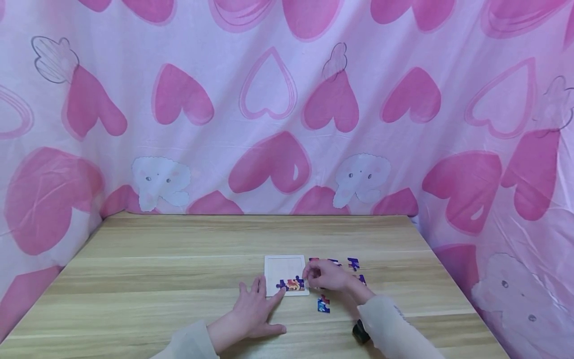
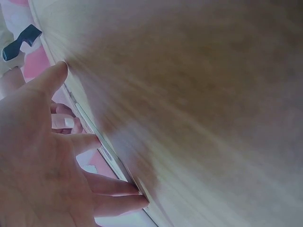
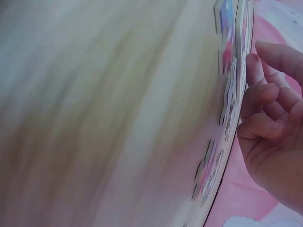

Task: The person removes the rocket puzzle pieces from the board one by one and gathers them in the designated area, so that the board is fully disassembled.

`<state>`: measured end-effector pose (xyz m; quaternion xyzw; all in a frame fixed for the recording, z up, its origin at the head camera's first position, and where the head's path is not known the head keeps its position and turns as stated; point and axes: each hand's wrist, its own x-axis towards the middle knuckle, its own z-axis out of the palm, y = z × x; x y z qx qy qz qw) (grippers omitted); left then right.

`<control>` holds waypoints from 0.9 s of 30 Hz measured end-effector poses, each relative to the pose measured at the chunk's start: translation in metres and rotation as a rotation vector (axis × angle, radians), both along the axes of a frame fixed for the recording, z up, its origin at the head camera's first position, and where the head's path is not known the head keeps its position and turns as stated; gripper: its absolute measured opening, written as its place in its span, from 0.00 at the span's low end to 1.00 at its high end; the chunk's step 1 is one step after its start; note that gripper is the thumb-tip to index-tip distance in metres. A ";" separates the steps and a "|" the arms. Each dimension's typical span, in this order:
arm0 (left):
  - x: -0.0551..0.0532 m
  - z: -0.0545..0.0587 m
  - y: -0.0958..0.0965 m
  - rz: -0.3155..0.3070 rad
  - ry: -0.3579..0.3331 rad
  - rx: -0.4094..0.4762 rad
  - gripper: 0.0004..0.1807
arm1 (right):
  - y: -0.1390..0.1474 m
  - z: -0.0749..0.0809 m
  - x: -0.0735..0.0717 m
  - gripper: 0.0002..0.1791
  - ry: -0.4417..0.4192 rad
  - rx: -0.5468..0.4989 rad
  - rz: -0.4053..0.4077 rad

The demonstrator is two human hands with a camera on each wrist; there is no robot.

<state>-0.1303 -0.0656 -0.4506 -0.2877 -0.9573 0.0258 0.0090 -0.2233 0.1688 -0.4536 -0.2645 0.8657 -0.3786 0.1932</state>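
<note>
A white puzzle tray (image 1: 278, 264) lies on the table with joined purple and orange jigsaw pieces (image 1: 293, 284) along its lower part. My left hand (image 1: 255, 306) has its fingers spread and fairly straight; fingertips rest at the tray's left and lower edge. In the left wrist view, this hand (image 2: 52, 165) reaches toward the tray's thin edge. My right hand (image 1: 329, 275) is over the tray's right edge, partly covering loose pieces. The right wrist view shows that hand (image 3: 274, 109) with loosely bent fingers and no piece visible between thumb and forefinger.
Loose jigsaw pieces lie right of the tray, including one at the back (image 1: 353, 264) and one nearer the front (image 1: 323, 303). A black object (image 1: 360, 332) is by the right sleeve. Pink heart-patterned cloth (image 1: 269, 164) hangs around the wooden table (image 1: 157, 279).
</note>
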 end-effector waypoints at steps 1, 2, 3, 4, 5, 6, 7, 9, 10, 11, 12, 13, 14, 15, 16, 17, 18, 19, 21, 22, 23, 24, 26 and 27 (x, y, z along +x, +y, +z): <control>0.000 0.000 0.000 0.000 0.001 -0.002 0.44 | -0.002 0.000 0.000 0.07 0.000 0.001 -0.007; 0.000 0.000 0.000 0.001 0.003 -0.004 0.44 | -0.005 0.000 0.000 0.07 0.006 0.001 -0.009; 0.000 0.000 0.000 0.001 0.006 -0.007 0.44 | -0.007 0.000 0.000 0.07 0.009 0.012 -0.014; 0.000 0.000 0.000 0.001 0.008 -0.010 0.44 | -0.009 0.000 0.000 0.07 0.016 0.021 -0.015; 0.000 0.000 0.000 0.001 0.009 -0.011 0.44 | -0.011 0.000 0.000 0.07 0.023 0.028 -0.012; 0.000 0.000 0.000 0.001 0.009 -0.011 0.44 | -0.012 0.000 -0.001 0.07 0.030 0.031 -0.007; 0.000 0.000 0.000 0.001 0.007 -0.009 0.44 | -0.014 0.000 -0.001 0.06 0.038 0.036 -0.001; 0.000 0.000 0.000 0.001 0.004 -0.005 0.44 | -0.016 -0.001 -0.001 0.06 0.044 0.041 0.009; 0.000 0.000 0.000 0.001 0.003 -0.004 0.44 | -0.017 -0.001 -0.002 0.06 0.044 0.040 0.013; -0.001 0.000 0.000 0.001 0.002 -0.005 0.44 | -0.018 -0.001 -0.002 0.05 0.040 0.037 0.013; -0.001 0.000 0.000 0.001 0.002 -0.005 0.44 | -0.019 0.000 -0.001 0.05 0.032 0.033 0.010; -0.001 0.000 0.000 0.002 0.003 -0.008 0.44 | -0.020 0.000 -0.001 0.04 0.027 0.035 0.005; -0.001 -0.001 0.000 0.001 0.005 -0.010 0.44 | -0.021 0.000 -0.001 0.04 0.022 0.037 -0.001; -0.001 -0.001 0.000 0.001 0.006 -0.013 0.44 | -0.022 0.001 -0.001 0.04 0.018 0.037 -0.004; -0.001 -0.001 0.000 0.000 0.006 -0.015 0.44 | -0.023 0.001 -0.001 0.04 0.015 0.041 -0.008; -0.001 -0.001 0.000 -0.001 0.006 -0.015 0.44 | -0.025 0.000 -0.002 0.04 0.015 0.048 -0.010; -0.001 -0.001 0.000 -0.001 0.004 -0.014 0.44 | -0.026 0.000 -0.002 0.05 0.018 0.056 -0.011; -0.001 -0.001 0.000 -0.002 0.001 -0.014 0.44 | -0.027 -0.001 -0.002 0.05 0.026 0.063 -0.008; -0.001 -0.001 -0.001 -0.002 -0.006 -0.012 0.44 | -0.028 -0.001 -0.003 0.05 0.035 0.071 -0.004; -0.001 0.000 -0.001 -0.002 -0.010 -0.011 0.44 | -0.029 -0.002 -0.003 0.06 0.041 0.075 -0.001; -0.001 0.000 -0.001 -0.002 -0.012 -0.011 0.44 | -0.030 -0.002 -0.004 0.06 0.044 0.076 0.001; -0.001 0.000 -0.001 -0.002 -0.016 -0.011 0.44 | -0.030 -0.002 -0.004 0.06 0.045 0.075 0.002; -0.001 0.000 -0.001 -0.002 -0.015 -0.012 0.44 | -0.030 -0.002 -0.004 0.06 0.045 0.074 0.003; -0.001 0.000 -0.001 -0.002 -0.012 -0.013 0.44 | -0.030 -0.002 -0.004 0.06 0.046 0.074 0.005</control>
